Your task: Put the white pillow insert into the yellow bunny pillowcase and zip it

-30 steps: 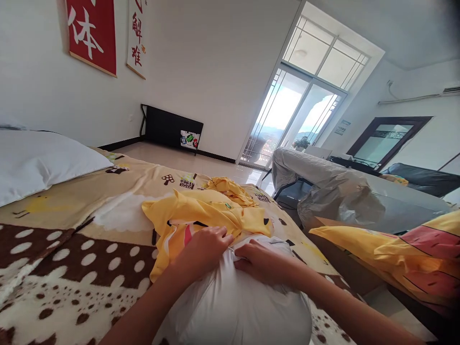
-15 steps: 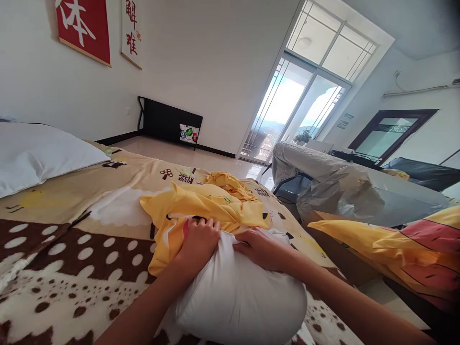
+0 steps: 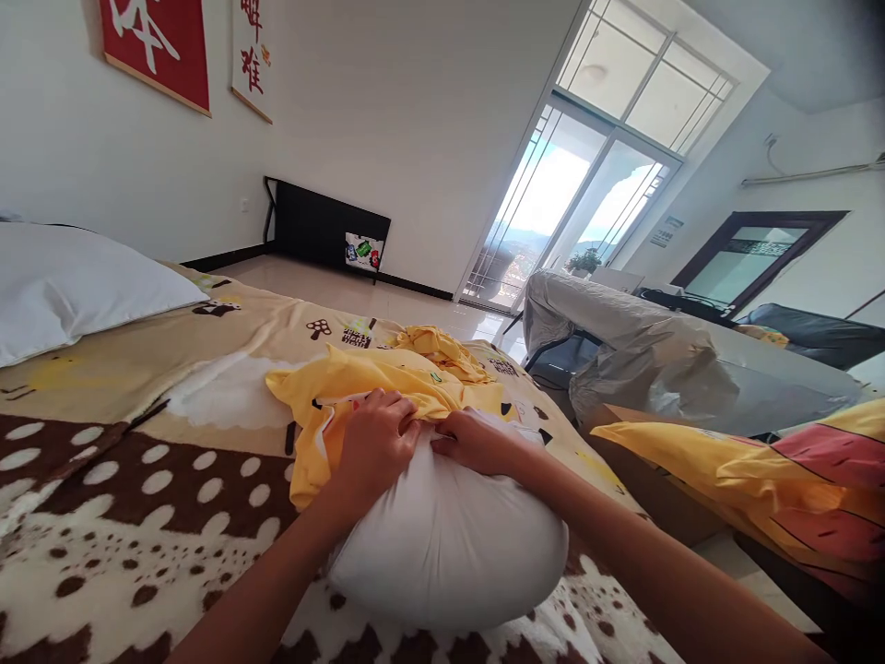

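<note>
A plump white pillow (image 3: 453,553) lies on the bed in front of me, its far end gathered into folds. My left hand (image 3: 380,441) is closed on the left of those folds, its fingers touching the yellow cloth just beyond. On the other side, my right hand (image 3: 480,443) pinches the pillow's far end, thumb turned inward. A rumpled yellow pillowcase (image 3: 373,369) with printed patches spreads beyond both hands and meets the pillow's far end. How far the pillow reaches inside it is hidden by my hands.
The bed carries a brown and cream patterned blanket (image 3: 172,498). Another white pillow (image 3: 89,286) rests at the left. A yellow and pink cushion (image 3: 795,470) stands at the right, near a plastic-covered piece of furniture (image 3: 664,341). Bunched yellow cloth (image 3: 442,349) lies farther back.
Both hands have pushed forward a little with the pillow's far end, toward the yellow pillowcase. The pillow's near end has shifted away from me and slightly left.
</note>
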`<state>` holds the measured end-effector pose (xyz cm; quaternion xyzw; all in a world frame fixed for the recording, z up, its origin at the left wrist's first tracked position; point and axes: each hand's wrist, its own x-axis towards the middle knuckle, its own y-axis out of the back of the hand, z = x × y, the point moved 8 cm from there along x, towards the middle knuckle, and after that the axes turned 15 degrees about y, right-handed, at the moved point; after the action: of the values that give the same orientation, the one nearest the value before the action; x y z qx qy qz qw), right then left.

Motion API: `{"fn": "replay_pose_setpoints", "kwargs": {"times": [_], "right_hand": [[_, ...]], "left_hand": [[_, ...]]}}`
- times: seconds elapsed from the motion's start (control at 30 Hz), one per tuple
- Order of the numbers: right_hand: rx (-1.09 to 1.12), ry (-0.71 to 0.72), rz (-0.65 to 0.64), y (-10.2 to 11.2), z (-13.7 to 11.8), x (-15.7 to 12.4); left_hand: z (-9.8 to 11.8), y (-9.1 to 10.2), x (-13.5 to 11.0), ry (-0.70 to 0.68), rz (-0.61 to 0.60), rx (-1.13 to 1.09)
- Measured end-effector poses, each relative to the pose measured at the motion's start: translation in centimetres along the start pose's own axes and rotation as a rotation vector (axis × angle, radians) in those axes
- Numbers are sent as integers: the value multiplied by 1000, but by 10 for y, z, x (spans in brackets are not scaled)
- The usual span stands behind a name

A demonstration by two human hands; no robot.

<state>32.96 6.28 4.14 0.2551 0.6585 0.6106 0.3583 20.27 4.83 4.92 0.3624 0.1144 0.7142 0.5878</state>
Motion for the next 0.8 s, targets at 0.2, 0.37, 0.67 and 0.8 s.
{"fn": "replay_pose_setpoints", "kwargs": {"times": [0.2,0.37,0.67,0.8], "right_hand": [[-4,-75,81,3,1,-18],[51,-220,166,5,13,-45],[44,-188,217,-20,-7,-87],[61,-159,225,-25,-17,-96]], "left_hand": [[23,-4,-14,-172,22,210],[38,-4,-25,-270,4,337],[35,-4,-28,-190,-219,543],[19,-22,-32,-105,-400,626]]}}
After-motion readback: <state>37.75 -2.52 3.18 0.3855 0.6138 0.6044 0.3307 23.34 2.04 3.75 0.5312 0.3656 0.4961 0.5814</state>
